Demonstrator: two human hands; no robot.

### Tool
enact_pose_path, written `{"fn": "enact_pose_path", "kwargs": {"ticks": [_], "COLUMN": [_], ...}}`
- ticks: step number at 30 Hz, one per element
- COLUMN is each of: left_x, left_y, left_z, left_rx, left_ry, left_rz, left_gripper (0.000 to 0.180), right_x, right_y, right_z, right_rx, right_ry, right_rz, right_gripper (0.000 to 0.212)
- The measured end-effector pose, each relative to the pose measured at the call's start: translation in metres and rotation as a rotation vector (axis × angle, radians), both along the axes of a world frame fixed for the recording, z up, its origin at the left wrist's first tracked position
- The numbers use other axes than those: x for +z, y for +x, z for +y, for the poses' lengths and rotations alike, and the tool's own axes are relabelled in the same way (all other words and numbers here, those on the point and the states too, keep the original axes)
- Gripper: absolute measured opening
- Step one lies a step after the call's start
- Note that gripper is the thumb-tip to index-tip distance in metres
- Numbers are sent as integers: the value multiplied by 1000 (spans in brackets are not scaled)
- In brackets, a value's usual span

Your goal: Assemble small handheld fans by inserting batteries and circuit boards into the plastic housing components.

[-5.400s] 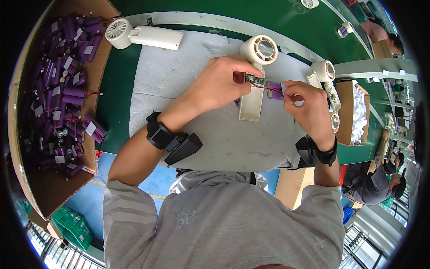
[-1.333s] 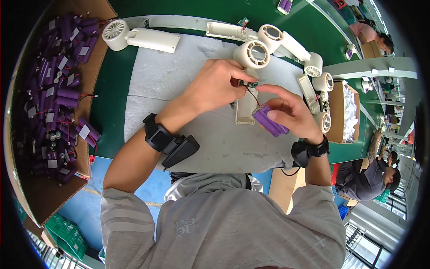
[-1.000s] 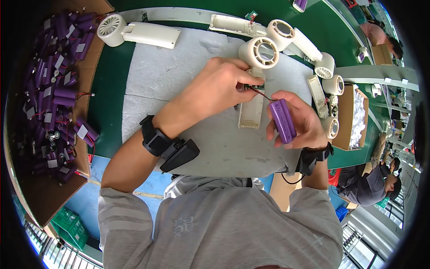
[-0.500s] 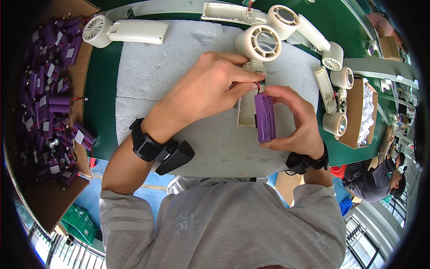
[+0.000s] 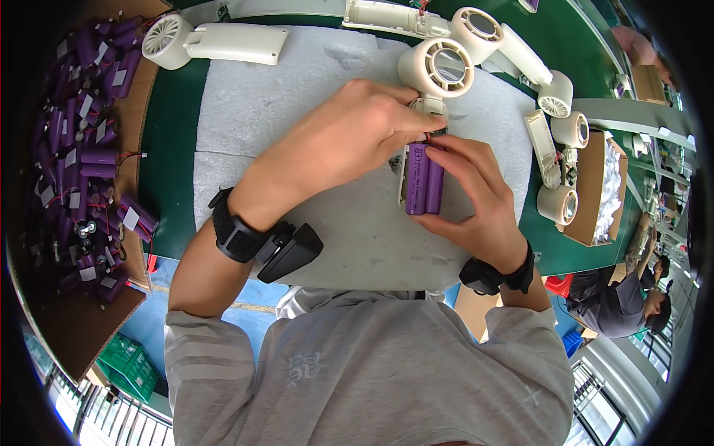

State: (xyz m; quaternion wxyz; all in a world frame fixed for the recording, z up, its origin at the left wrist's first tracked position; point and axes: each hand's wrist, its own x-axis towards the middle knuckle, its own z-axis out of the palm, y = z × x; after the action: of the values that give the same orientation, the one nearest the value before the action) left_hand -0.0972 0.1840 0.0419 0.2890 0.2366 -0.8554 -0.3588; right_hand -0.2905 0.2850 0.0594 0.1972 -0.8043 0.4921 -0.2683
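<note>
A cream handheld fan (image 5: 436,89) lies on the foam pad with its round head away from me and its handle shell open towards me. My right hand (image 5: 483,197) grips a purple two-cell battery pack (image 5: 424,182) between thumb and fingers, over the open handle, whose left edge peeks out beside it. At the fan's neck my left hand (image 5: 357,126) is closed, thumb and forefinger pinching at the pack's red wires. Its fingertips hide most of the wires and whatever they join. Black bands with small devices circle both wrists.
White foam pad (image 5: 245,111) covers the green table. At left stands a carton (image 5: 137,111) of purple battery packs. More fans (image 5: 167,42) and open fan parts (image 5: 394,20) lie along the back and right. A box of white pieces (image 5: 606,189) is at right; a person (image 5: 625,297) sits beyond.
My right hand has brought the battery pack left and up over the open handle, turning it so both cells face up. My left hand stays pinched at the fan's neck.
</note>
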Motion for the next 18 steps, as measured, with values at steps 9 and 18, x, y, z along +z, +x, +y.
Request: {"fn": "enact_pose_path", "kwargs": {"ticks": [9,18], "left_x": [-7,-9], "left_y": [0,-2], "left_z": [-3,-2], "left_rx": [-18,12], "left_ry": [48,30], "left_rz": [121,111], "left_gripper": [20,18], "right_x": [-7,-4], "right_y": [-1,5], "right_z": [5,9], "right_rx": [-22,-78], "right_ry": [-45,-82], "right_rz": [-56,33], "right_gripper": [57,49]}}
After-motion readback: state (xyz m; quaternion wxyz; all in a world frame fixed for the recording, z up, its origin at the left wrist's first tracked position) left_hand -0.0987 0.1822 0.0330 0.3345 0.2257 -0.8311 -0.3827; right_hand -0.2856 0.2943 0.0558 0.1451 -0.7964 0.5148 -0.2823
